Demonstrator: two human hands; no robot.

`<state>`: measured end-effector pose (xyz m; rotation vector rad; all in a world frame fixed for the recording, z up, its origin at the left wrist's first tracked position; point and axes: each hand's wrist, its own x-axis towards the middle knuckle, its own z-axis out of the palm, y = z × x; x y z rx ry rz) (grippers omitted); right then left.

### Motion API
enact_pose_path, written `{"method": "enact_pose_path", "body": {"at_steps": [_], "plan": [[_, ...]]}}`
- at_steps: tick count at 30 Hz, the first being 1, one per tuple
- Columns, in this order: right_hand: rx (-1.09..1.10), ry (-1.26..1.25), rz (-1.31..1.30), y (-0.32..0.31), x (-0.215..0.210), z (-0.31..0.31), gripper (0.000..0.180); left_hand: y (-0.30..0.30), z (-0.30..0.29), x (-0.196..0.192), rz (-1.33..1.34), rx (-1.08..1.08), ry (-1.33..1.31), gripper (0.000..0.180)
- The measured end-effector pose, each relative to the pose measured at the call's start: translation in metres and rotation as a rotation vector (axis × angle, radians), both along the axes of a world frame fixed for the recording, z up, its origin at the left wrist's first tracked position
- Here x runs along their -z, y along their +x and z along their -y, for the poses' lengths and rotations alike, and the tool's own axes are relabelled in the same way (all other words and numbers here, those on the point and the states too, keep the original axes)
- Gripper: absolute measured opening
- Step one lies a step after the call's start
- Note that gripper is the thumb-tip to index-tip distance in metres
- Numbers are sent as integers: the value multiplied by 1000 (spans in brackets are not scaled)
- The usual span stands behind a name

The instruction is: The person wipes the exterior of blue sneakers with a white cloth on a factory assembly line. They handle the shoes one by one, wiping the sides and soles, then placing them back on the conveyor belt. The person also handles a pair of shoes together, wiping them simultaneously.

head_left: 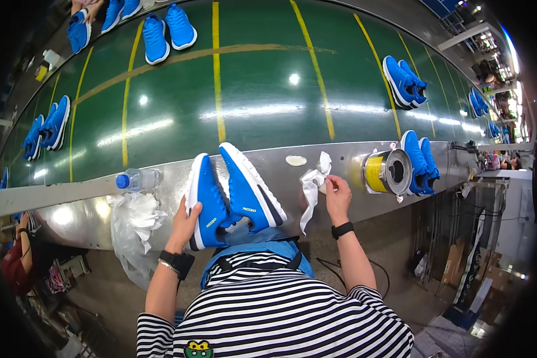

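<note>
The belt (262,83) runs along the far edge of the worktop (286,185). On or over the worktop, from left to right, come the bag (131,221), drooping past the near edge, with the bottle (140,180) just behind it; the shoes (209,200), side by side; the tissue (311,185); the can (375,171); and, just right of that, the end pair (414,164). On the belt, the left pair (56,124) lies beyond the bottle, leftward; the far pair (155,39) nears the belt's far edge; the right pair (398,82) lies behind the can.

Shoe factory, production line: green conveyor (256,83) with yellow cross-stripes (216,77), blue sneakers (247,188) in pairs along it and metal worktop (347,158), another worker's hands (92,8) on far side.
</note>
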<state>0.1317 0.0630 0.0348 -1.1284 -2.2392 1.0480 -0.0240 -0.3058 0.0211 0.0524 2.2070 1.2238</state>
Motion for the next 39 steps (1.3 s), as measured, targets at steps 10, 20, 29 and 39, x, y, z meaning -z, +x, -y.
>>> {"method": "enact_pose_path", "body": {"at_steps": [10, 20, 29, 39], "plan": [[-32, 163, -15, -26, 24, -21, 12, 28, 12, 2, 107, -234, 182, 57], [-237, -70, -92, -45, 2, 14, 11, 29, -2, -11, 28, -221, 218, 59], [-505, 382, 220, -81, 33, 15, 15, 26, 0, -4, 13, -162, 140, 63], [-617, -697, 26, -98, -44, 203, 15, 27, -7, -14, -103, -169, 56, 61]]}}
